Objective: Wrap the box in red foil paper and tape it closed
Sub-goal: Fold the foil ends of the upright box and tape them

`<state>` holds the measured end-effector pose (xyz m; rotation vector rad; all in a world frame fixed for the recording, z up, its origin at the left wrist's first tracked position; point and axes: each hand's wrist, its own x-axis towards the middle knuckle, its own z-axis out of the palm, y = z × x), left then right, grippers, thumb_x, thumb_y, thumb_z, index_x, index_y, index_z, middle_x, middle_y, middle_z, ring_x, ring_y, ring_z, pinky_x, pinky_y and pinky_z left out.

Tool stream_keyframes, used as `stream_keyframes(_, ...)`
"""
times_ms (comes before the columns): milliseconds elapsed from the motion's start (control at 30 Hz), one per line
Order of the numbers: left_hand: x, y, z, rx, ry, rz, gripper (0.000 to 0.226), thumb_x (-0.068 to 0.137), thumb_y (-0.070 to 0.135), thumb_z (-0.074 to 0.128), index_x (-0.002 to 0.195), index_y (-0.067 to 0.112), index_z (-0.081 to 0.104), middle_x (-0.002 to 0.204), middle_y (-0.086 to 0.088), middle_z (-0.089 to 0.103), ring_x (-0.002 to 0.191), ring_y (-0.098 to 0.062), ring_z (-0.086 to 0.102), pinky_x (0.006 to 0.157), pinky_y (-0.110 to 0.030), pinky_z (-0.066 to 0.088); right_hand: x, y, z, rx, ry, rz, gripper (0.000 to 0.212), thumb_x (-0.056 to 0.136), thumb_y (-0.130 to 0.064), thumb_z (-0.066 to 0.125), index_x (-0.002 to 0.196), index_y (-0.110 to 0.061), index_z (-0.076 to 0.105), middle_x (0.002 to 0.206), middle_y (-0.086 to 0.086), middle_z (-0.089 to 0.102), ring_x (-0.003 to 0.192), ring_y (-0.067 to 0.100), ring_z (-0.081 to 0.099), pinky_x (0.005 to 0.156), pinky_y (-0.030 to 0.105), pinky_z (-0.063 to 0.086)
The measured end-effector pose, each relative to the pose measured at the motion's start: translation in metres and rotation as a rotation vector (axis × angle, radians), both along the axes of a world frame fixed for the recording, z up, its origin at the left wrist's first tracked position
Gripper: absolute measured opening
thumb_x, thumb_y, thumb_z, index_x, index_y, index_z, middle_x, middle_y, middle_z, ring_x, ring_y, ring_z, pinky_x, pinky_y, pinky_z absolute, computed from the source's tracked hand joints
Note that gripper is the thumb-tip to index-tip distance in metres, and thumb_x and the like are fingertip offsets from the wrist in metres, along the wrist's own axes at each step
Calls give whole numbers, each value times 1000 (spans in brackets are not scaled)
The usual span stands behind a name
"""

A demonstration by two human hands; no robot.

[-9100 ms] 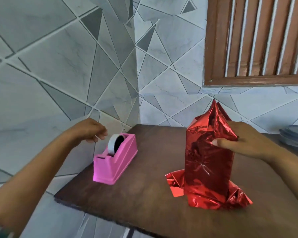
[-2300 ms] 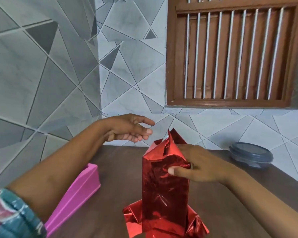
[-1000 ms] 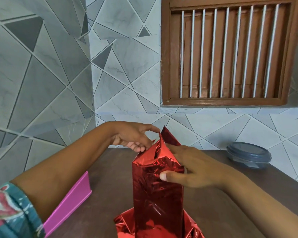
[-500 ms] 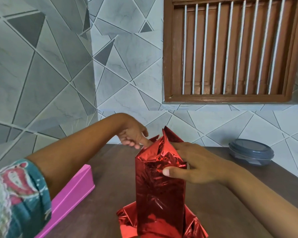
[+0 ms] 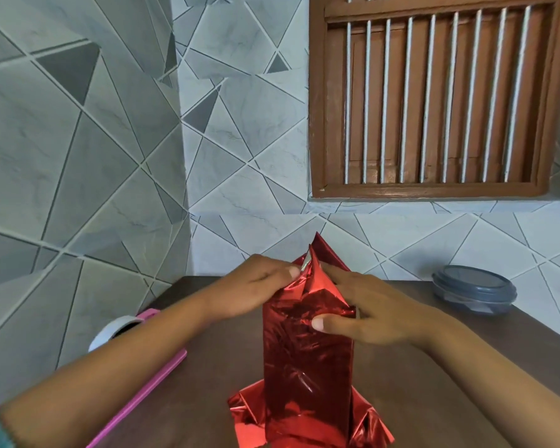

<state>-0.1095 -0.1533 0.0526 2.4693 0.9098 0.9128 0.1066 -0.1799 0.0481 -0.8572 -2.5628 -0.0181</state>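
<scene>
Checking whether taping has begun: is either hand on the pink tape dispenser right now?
No, the left hand and right hand both hold the red foil near its peaked top, away from the tape dispenser.

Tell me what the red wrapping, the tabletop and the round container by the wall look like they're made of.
Red wrapping: likely metallised foil, mirror-glossy; sharp creases and bright glints.
Tabletop: dark brown wood or wood laminate, matt; faint grain streaks.
Round container: probably plastic, grey, semi-matt; soft sheen on its lid.

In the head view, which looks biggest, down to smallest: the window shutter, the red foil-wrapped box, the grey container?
1. window shutter
2. red foil-wrapped box, nearest the camera, so it looks enlarged
3. grey container, farther back; true sizes unsure
</scene>
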Motion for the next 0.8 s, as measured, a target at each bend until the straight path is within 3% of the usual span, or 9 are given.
stream_keyframes(100,-5,-2,-9,-51,-5,-54,44,96,38,32,97,8,65,96,-4,68,93,-12,61,92,-37,45,-1,-1,0,-6,-2,-20,50,87,-44,55,130,-20,53,138,-13,43,111,7,50,90,27,42)
stream_keyframes(167,-8,-4,-12,-36,62,-43,42,100,31,27,121,18,60,125,5,61,118,-9,52,106,-23,33,-2,-2,1,-13,0,-22,48,89,-39,58,133,-20,51,137,-12,44,110,4,48,90,23,40)
stream_keyframes(233,-10,-2,-13,-8,167,42,40,101,31,20,135,32,41,140,22,40,133,4,29,106,-3,12,-3,-4,3,-26,5,-16,49,89,-39,57,134,-21,50,135,-13,46,109,2,47,89,22,40)
stream_keyframes(333,-16,6,-10,79,291,69,53,95,37,14,143,27,34,144,24,28,134,18,11,108,-3,-2,-4,-7,4,-57,7,-31,54,85,-44,52,134,-21,49,133,-14,48,108,1,47,91,24,40)
stream_keyframes(433,-32,8,-7,127,320,82,44,94,36,13,131,43,37,134,34,28,126,28,12,108,-4,0,-4,-9,5,-66,2,-48,50,88,-41,56,134,-20,50,134,-12,49,109,2,48,92,24,39)
stream_keyframes(500,-42,8,-5,150,239,211,44,93,47,12,120,50,45,135,30,34,128,21,21,106,-4,7,-3,-8,4,-76,8,-63,43,91,-35,60,130,-18,53,129,-12,52,106,2,49,90,24,40)
stream_keyframes(567,-42,3,-3,136,46,256,53,89,55,13,117,45,57,136,19,46,129,6,36,101,-3,18,-3,-7,2,-91,34,-76,39,88,-38,61,122,-19,57,119,-13,58,101,2,53,89,27,43)
stream_keyframes(700,-21,-13,-6,-8,6,60,47,95,44,21,121,35,59,129,19,55,123,10,44,105,-10,26,-3,-5,-2,-186,131,-48,41,84,-39,59,124,-35,52,119,-18,59,107,1,56,95,26,44)
stream_keyframes(800,-24,-11,-11,-95,-67,85,56,93,49,20,121,27,64,127,17,59,122,9,46,106,-14,26,-4,-6,-2,-318,290,-12,31,84,-42,64,114,-36,59,110,-7,65,103,8,61,94,32,47)
